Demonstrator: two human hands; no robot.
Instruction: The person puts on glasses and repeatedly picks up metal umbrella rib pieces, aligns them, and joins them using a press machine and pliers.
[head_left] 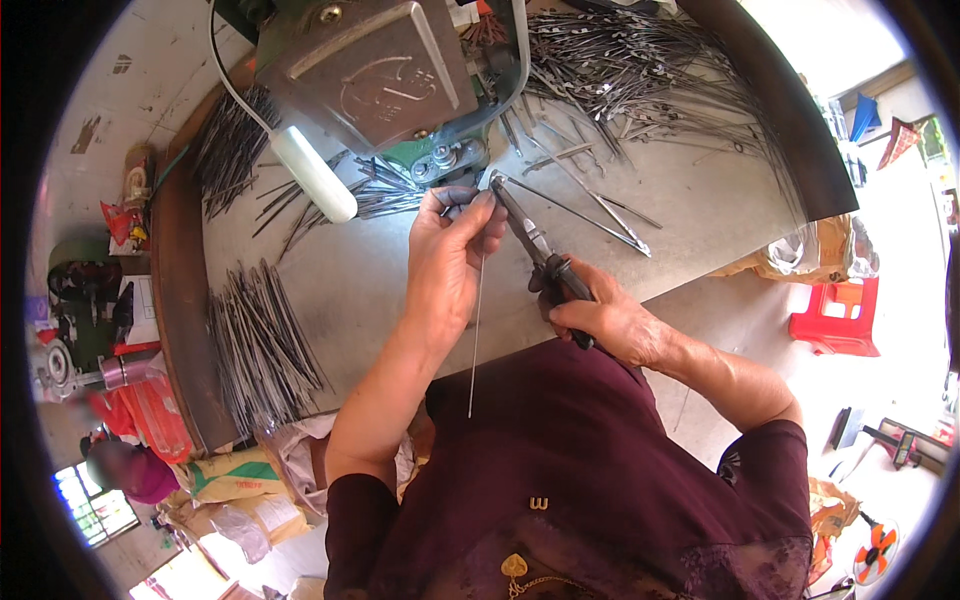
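Note:
My left hand (455,245) is closed, thumb and fingers pinched on a thin metal rod (475,345) that hangs down toward my front. Its upper end is partly hidden at my fingertips, beside the machine's die area. In my right hand (612,318) is a pair of long-jawed pliers (537,240) with dark handles, slanting up and left. The jaw tips meet a small bright metal piece close to my left fingertips; whether they grip it I cannot tell. Just above is the heavy metal press head (370,80) over a green base (420,165).
A white lamp (315,175) shines at the press's left. Thin metal rods lie in a bundle (262,350) on the left of the metal table (690,215), and a large heap (630,70) spreads at the back right. A raised brown rim (790,110) borders the table. A red stool (838,318) stands right.

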